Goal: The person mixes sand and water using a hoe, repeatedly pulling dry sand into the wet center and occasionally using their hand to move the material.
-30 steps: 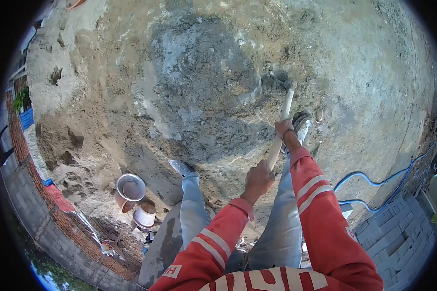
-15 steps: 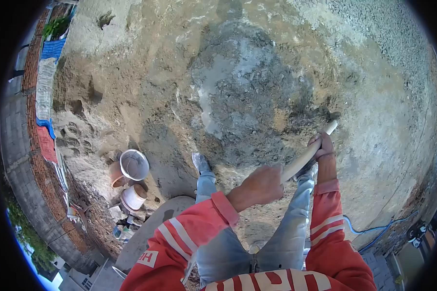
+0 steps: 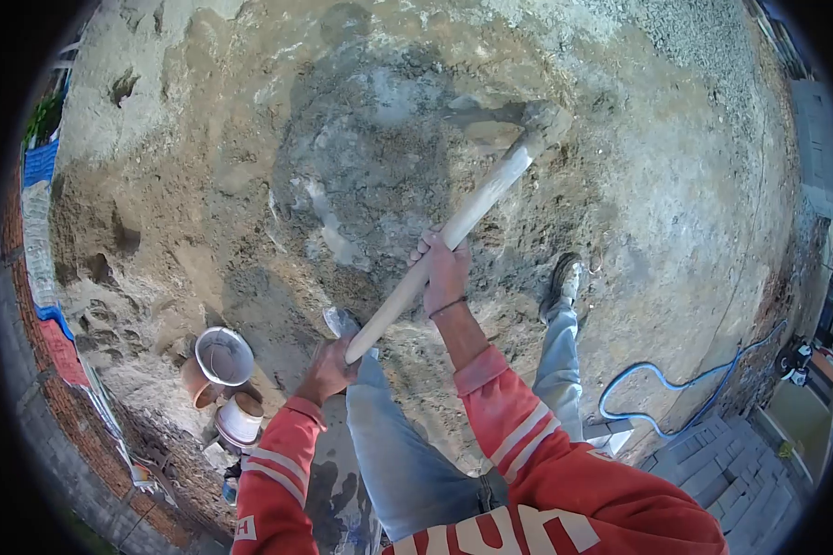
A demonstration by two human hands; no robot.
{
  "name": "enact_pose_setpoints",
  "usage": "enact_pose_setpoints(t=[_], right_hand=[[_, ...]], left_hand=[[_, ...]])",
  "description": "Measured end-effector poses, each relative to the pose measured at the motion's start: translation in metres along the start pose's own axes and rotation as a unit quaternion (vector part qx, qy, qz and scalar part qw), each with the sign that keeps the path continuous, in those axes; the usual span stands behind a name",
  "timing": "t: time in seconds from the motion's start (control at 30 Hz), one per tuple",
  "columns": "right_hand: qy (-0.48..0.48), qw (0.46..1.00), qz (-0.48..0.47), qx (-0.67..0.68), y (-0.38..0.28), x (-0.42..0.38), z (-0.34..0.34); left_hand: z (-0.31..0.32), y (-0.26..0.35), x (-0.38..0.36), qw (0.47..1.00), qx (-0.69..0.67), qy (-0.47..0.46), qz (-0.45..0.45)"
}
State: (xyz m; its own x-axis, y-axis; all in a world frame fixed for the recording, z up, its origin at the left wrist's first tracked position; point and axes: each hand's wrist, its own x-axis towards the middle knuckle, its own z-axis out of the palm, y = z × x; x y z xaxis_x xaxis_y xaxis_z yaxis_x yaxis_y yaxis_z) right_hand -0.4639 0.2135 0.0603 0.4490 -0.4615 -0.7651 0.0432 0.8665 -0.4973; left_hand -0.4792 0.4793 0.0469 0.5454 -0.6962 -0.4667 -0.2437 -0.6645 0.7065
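The left hand (image 3: 329, 370) is gripping the near end of the long tool (image 3: 479, 202), and the right hand (image 3: 448, 271) is gripping farther up the handle (image 3: 389, 312). The head (image 3: 548, 120) is showing over grey dirt (image 3: 370, 185) (touching or not, I can't tell). Keeping hands apart should be helping aim.

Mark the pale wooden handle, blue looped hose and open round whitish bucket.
Pale wooden handle (image 3: 481, 200), head view: upper shaft.
Blue looped hose (image 3: 681, 386), head view: upper curve.
Open round whitish bucket (image 3: 231, 341), head view: inner wall.
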Motion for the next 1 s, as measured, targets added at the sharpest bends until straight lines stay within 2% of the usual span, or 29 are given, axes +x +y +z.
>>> enact_pose_setpoints(t=[0.03,0.1,0.17,0.2,0.23,0.27,0.3,0.33,0.37,0.4,0.43,0.5,0.57,0.6,0.67,0.7,0.73,0.77,0.8,0.83,0.87,0.9,0.97,1.0], right_hand=[[0.012,0.998,-0.055,-0.022,-0.02,0.0,-0.016],[0.086,0.983,-0.081,-0.139,-0.061,0.006,-0.062],[0.124,0.94,-0.157,-0.275,-0.099,0.048,-0.134],[0.153,0.925,-0.164,-0.307,-0.126,0.066,-0.159],[0.156,0.908,-0.183,-0.344,-0.153,0.084,-0.181],[0.179,0.888,-0.174,-0.386,-0.176,0.111,-0.21],[0.193,0.854,-0.204,-0.437,-0.195,0.134,-0.235],[0.244,0.812,-0.179,-0.499,-0.208,0.162,-0.264],[0.206,0.823,-0.182,-0.497,-0.216,0.197,-0.306],[0.21,0.773,-0.142,-0.582,-0.226,0.224,-0.335],[0.2,0.766,-0.106,-0.601,-0.228,0.244,-0.36],[0.195,0.761,-0.069,-0.615,-0.212,0.251,-0.4],[0.186,0.798,0.043,-0.571,-0.184,0.232,-0.422],[0.217,0.781,0.054,-0.583,-0.17,0.216,-0.419],[0.253,0.785,0.024,-0.565,-0.153,0.174,-0.398],[0.259,0.739,0.021,-0.622,-0.122,0.191,-0.445],[0.224,0.788,0.09,-0.567,-0.129,0.154,-0.408],[0.222,0.798,0.1,-0.551,-0.116,0.14,-0.397],[0.222,0.819,0.114,-0.517,-0.076,0.145,-0.425],[0.201,0.776,0.149,-0.579,-0.062,0.127,-0.411],[0.199,0.741,0.087,-0.636,0.001,0.136,-0.455],[0.232,0.788,0.103,-0.561,0.0,0.107,-0.425],[0.216,0.795,0.19,-0.535,0.008,0.074,-0.417],[0.214,0.798,0.185,-0.532,0.011,0.066,-0.416]], left_hand=[[0.037,0.017,0.006,0.999,0.01,0.039,0.027],[0.089,0.088,0.037,0.999,-0.04,-0.026,-0.013],[0.152,0.153,0.072,0.998,-0.056,-0.031,-0.005],[0.182,0.183,0.09,0.997,-0.081,0.01,0.004],[0.204,0.212,0.111,0.992,-0.124,0.006,-0.014],[0.23,0.227,0.133,0.977,-0.214,-0.002,0.013],[0.258,0.24,0.156,0.976,-0.216,-0.015,-0.008],[0.285,0.249,0.176,0.975,-0.217,-0.03,-0.028],[0.306,0.258,0.194,0.976,-0.208,-0.039,-0.053],[0.32,0.265,0.206,0.976,-0.198,-0.048,-0.077],[0.326,0.272,0.207,0.976,-0.192,-0.058,-0.083],[0.332,0.287,0.209,0.976,-0.174,-0.076,-0.104],[0.344,0.276,0.184,0.977,-0.141,-0.1,-0.127],[0.346,0.27,0.168,0.975,-0.114,-0.115,-0.153],[0.322,0.256,0.146,0.966,-0.105,-0.174,-0.158],[0.32,0.251,0.138,0.967,-0.083,-0.178,-0.163],[0.317,0.247,0.121,0.966,-0.059,-0.186,-0.172],[0.311,0.245,0.106,0.964,-0.045,-0.191,-0.18],[0.305,0.241,0.091,0.963,-0.031,-0.191,-0.19],[0.302,0.233,0.07,0.961,-0.012,-0.193,-0.2],[0.297,0.223,0.054,0.958,0.007,-0.193,-0.21],[0.285,0.213,0.044,0.954,-0.001,-0.194,-0.226],[0.278,0.212,0.018,0.948,-0.012,-0.203,-0.243],[0.277,0.211,0.013,0.943,0.013,-0.224,-0.246]])
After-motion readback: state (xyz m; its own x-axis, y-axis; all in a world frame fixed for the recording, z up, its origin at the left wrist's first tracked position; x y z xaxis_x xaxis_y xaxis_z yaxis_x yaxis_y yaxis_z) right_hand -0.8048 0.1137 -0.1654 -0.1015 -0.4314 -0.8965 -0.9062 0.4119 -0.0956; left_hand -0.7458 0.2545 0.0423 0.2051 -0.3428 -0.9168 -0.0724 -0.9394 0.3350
